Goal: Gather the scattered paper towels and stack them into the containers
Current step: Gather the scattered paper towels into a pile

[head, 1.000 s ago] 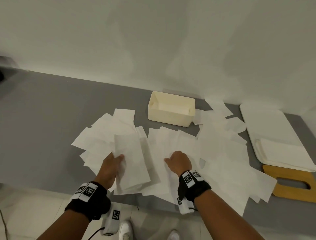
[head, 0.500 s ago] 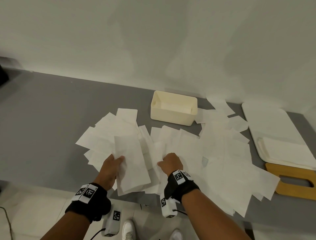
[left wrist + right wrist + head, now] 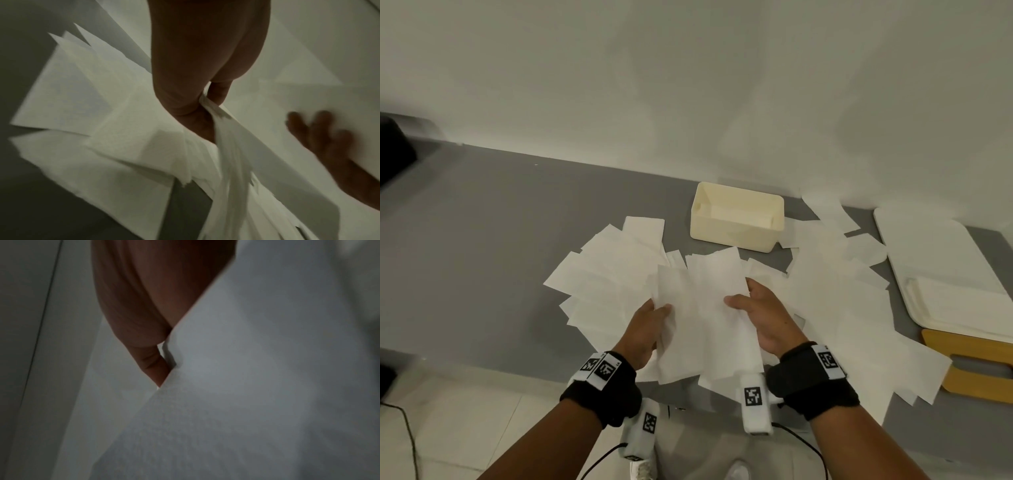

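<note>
Both hands are lifting a loose bundle of paper towels (image 3: 698, 315) above the grey surface (image 3: 482, 240). The left hand (image 3: 645, 329) pinches the bundle's left edge between thumb and fingers, a grip the left wrist view shows plainly, with several crumpled layers caught in it. The right hand (image 3: 763, 315) holds the right edge, thumb lying on top of the sheets and fingers tucked underneath. Many more scattered towels (image 3: 835, 308) lie overlapping on the surface to either side and beyond the hands. The cream container (image 3: 736, 236) stands toward the wall, well apart from the hands, and seems to have little or nothing in it. At the far right a white tray (image 3: 928, 253) carries a neat pile of towels, with a wooden board (image 3: 983, 363) beside it. The step in hand looks like gathering: a first handful is being pulled together, not yet squared up. The next move probably calls for aligning the sheets' edges into a tidy stack, then carrying it forward and lowering it flat into the container. The sheets are thin and limp, so they could slip out or fold over if the grip loosens.
</note>
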Available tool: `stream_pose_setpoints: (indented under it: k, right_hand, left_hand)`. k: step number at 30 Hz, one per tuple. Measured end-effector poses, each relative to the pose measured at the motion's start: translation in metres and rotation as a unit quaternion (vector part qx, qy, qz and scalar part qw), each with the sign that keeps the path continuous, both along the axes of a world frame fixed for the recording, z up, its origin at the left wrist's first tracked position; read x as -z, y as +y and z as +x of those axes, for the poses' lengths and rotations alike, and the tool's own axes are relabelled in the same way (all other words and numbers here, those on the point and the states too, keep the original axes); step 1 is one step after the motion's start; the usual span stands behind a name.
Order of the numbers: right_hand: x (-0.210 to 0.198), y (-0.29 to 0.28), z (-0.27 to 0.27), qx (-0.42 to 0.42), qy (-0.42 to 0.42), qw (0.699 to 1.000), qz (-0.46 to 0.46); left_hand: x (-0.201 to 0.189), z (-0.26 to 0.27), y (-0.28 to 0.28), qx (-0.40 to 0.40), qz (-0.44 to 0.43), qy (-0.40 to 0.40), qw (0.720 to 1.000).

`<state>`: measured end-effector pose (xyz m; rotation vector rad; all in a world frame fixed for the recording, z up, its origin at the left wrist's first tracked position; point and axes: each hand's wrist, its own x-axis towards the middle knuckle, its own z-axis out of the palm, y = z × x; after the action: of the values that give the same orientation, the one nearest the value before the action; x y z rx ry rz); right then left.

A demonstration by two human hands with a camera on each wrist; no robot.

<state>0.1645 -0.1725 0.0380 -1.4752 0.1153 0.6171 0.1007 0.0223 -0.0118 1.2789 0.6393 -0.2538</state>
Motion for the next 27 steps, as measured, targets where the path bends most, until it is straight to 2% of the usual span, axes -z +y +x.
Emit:
stream_pose_setpoints:
  k: [6, 10, 14, 16, 18, 19, 21, 23, 25, 27]
  right_hand:
    - [0.017, 0.021, -0.004, 0.017, -0.056, 0.994, -0.090]
    - [0.022, 0.031, -0.007, 0.001, -0.089, 0.990, -0.105]
    - [0.023, 0.024, -0.006, 0.020, -0.141, 0.957, -0.254]
    - [0.031, 0.012, -0.003, 0.022, -0.094, 0.962, -0.254]
    - [0.037, 0.004, -0.003, -0.007, 0.015, 0.986, -0.166]
    - [0.040, 0.002, -0.004, -0.022, 0.042, 0.990, -0.132]
    - [0.041, 0.003, -0.006, -0.043, -0.002, 0.985, -0.167]
    - [0.044, 0.005, -0.006, -0.057, -0.071, 0.963, -0.252]
    - [0.047, 0.001, -0.006, -0.059, -0.090, 0.954, -0.280]
    - [0.053, -0.012, -0.001, -0.024, -0.072, 0.955, -0.286]
  left_hand:
    - [-0.010, 0.007, -0.020, 0.022, -0.042, -0.037, 0.998]
    - [-0.010, 0.007, -0.026, 0.062, -0.003, -0.061, 0.996]
    - [-0.004, 0.006, -0.026, 0.048, 0.042, -0.069, 0.996]
    - [-0.004, 0.007, -0.027, 0.048, 0.037, -0.072, 0.996]
    - [-0.005, 0.008, -0.030, 0.059, 0.025, -0.068, 0.996]
    - [-0.005, 0.009, -0.033, 0.067, 0.022, -0.062, 0.996]
    - [0.000, 0.011, -0.037, 0.087, 0.039, -0.061, 0.994]
    - [0.009, 0.013, -0.038, 0.110, 0.081, -0.067, 0.988]
    - [0.018, 0.014, -0.034, 0.123, 0.121, -0.065, 0.983]
    - [0.027, 0.015, -0.027, 0.109, 0.132, -0.056, 0.984]
